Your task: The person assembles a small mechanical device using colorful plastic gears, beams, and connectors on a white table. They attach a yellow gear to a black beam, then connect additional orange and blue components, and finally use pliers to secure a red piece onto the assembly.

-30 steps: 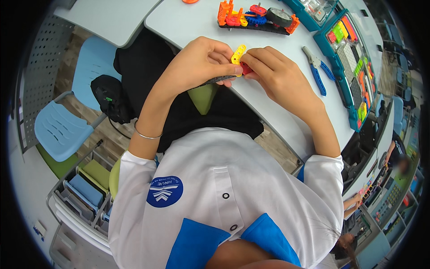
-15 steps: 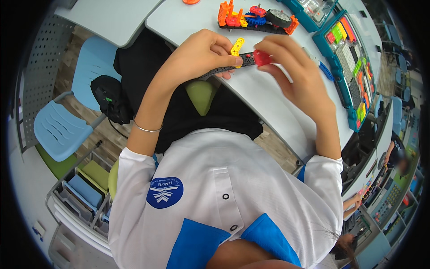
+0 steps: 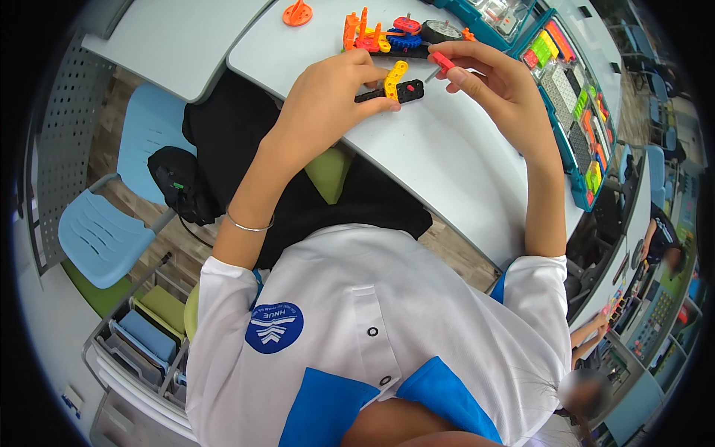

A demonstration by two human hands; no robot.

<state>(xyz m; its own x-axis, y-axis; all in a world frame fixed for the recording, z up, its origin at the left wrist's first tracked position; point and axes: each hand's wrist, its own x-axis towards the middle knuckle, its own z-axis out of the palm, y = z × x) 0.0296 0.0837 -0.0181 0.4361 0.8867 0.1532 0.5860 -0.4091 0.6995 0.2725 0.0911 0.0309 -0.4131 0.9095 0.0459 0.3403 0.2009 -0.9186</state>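
My left hand (image 3: 328,112) is closed around a black holed plastic beam (image 3: 410,91) above the table's near edge. A yellow bent connector beam (image 3: 395,77) stands up across that black beam, close to my fingertips. A small red pin sits in the black beam's free end. My right hand (image 3: 497,93) pinches a red building piece (image 3: 442,62) with a thin grey rod pointing from it toward the black beam. The rod and the beam are apart. Just beyond both hands lies a built assembly with orange posts, a blue gear (image 3: 404,39) and a grey-black wheel (image 3: 442,31).
An orange round piece (image 3: 297,13) lies on the white table (image 3: 447,156) at the far left. On the right stands a teal case (image 3: 564,134) of coloured building parts, with another teal box behind it. Light blue chairs (image 3: 104,227) stand at left. Other people work at far right.
My right hand has moved up with the red piece, away from the black beam's end. My left hand has shifted slightly left, and more of the beam's end shows.
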